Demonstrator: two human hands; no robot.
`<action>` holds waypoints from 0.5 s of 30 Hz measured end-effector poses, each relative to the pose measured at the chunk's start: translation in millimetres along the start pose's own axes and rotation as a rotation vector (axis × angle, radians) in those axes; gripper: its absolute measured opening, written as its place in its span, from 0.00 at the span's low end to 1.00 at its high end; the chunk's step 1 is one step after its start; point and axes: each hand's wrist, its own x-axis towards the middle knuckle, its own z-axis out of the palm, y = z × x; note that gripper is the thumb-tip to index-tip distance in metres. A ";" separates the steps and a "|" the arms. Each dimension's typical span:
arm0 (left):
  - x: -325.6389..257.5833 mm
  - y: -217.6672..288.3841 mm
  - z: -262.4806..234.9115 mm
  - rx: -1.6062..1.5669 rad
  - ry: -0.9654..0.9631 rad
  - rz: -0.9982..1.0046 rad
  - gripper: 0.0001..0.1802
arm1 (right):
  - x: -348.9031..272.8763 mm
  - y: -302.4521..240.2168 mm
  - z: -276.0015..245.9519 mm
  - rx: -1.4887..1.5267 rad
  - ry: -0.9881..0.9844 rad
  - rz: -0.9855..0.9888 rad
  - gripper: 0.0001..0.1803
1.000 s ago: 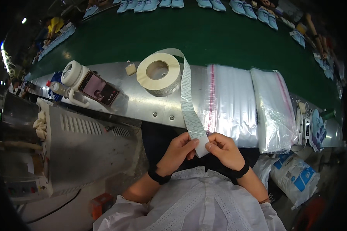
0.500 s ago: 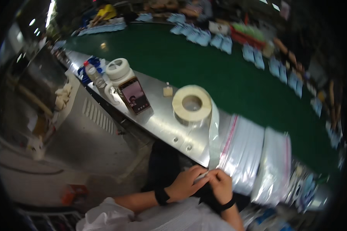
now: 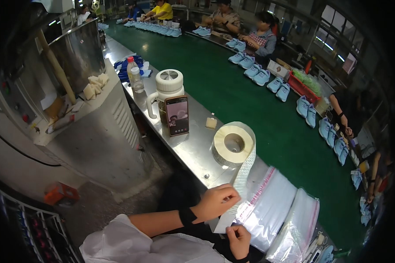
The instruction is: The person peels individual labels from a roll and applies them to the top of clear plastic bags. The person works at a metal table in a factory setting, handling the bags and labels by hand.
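My left hand (image 3: 217, 204) is closed in a pinch beside the label strip; what its fingertips hold, if anything, is too small to make out. Lower down, my right hand (image 3: 238, 241) has thumb and fingers closed at the strip's pale loose end. The strip (image 3: 242, 177) runs down from a thick cream label roll (image 3: 222, 142) lying flat on the metal ledge. Close to the right of both hands lie a stack of clear plastic bags (image 3: 270, 204) with a pink-edged seal and a second bag stack (image 3: 296, 225).
A phone (image 3: 177, 116) leans on a white-lidded jug (image 3: 169, 83), with bottles (image 3: 136, 79) behind. Beyond the ledge runs a green conveyor belt (image 3: 197, 79), light-blue shoes (image 3: 261, 76) along its far side, where co-workers sit. A metal machine (image 3: 105, 136) stands at left.
My hands, together at the strip before, are now apart: the left is above, the right lower. The view has tilted up, showing more of the far side.
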 end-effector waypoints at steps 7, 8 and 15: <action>18.2 -19.6 92.8 -0.475 -0.128 -0.231 0.12 | 26.6 -2.4 -44.6 -0.266 0.517 -0.024 0.10; 19.3 -28.3 101.6 -0.493 -0.137 -0.279 0.12 | 31.6 4.7 -43.2 -0.497 0.538 -0.102 0.12; 0.5 -83.6 116.3 -0.492 -0.032 -0.262 0.13 | 38.0 14.0 -25.6 -0.808 0.556 -0.083 0.12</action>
